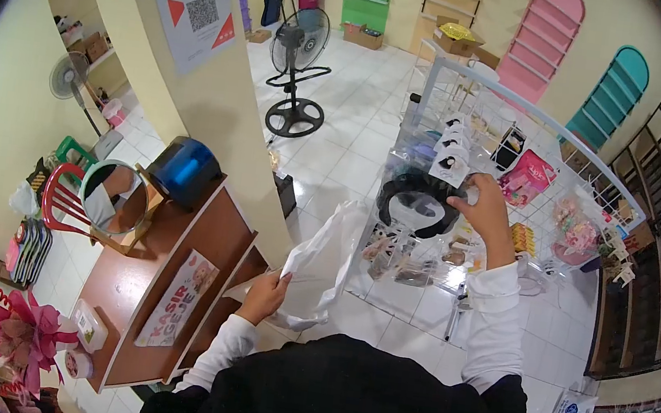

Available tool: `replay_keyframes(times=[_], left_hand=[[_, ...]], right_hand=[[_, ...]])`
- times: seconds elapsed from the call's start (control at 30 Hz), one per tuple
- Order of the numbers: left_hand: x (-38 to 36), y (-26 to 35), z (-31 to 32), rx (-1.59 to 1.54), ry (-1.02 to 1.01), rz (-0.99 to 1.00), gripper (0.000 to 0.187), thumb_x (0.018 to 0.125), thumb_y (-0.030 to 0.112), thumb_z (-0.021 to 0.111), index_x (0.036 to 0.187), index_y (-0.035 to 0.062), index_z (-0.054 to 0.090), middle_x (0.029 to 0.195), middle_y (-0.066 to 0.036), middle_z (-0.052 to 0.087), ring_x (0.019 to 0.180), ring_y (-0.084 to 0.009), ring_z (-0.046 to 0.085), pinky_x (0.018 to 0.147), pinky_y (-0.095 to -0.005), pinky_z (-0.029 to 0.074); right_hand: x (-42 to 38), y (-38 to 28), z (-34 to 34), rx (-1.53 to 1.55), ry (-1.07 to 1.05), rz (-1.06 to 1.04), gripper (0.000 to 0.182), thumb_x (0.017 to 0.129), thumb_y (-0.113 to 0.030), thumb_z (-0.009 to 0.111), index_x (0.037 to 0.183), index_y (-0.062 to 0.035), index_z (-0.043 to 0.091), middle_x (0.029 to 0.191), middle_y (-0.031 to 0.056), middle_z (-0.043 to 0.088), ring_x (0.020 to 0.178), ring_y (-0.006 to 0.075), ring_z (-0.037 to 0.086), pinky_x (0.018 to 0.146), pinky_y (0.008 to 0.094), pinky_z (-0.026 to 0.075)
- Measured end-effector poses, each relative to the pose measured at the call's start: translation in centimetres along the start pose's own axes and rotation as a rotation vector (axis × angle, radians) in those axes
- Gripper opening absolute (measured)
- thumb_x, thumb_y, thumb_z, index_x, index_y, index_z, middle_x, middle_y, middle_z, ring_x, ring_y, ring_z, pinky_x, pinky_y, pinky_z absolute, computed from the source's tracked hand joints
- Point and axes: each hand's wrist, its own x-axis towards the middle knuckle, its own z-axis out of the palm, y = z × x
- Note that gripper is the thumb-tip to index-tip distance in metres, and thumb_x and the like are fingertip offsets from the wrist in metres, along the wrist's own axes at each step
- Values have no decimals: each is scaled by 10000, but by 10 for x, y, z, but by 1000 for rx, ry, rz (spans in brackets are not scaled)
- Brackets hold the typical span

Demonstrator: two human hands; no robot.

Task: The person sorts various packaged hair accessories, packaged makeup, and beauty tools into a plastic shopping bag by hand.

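My left hand [263, 296] is closed around the edge of a crumpled white plastic bag [322, 259], which hangs partly open in front of me. My right hand [488, 213] reaches to the wire display rack, its thumb and fingers curled at the edge of the black headbands [391, 207]. Just above the fingertips hangs a row of white cards [449, 165] with small black items on them. Whether the fingers grip a headband or a card's edge cannot be made out. Clear-packed items [398, 260] hang lower on the rack.
The white rack frame [553, 104] also carries a pink packet [529, 179] and a pink bouquet [575, 228]. A wooden counter [143, 266] with a round mirror [113, 195] stands at left. Beyond is a standing fan [301, 42]. Dark shelving [651, 246] lines the right.
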Motion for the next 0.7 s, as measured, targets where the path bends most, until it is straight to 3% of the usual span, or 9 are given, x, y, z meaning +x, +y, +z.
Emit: replay_keyframes(times=[0.3, 0.7], left_hand=[[4, 27, 7, 38, -64, -112, 397, 923, 342, 443, 906, -32, 576, 744, -274, 579, 739, -446, 565, 667, -473, 427], [19, 41, 5, 102, -102, -83, 415, 921, 358, 432, 994, -18, 591, 849, -287, 601, 825, -447, 582, 717, -458, 447]], right_hand=[[5, 3, -11, 225, -60, -22, 295, 746, -191, 703, 908, 34, 601, 917, 143, 578, 873, 312, 567, 776, 352, 436], [2, 8, -23, 402, -62, 28, 305, 708, -153, 732, 912, 31, 600, 854, 100, 625, 804, 209, 601, 756, 306, 456]])
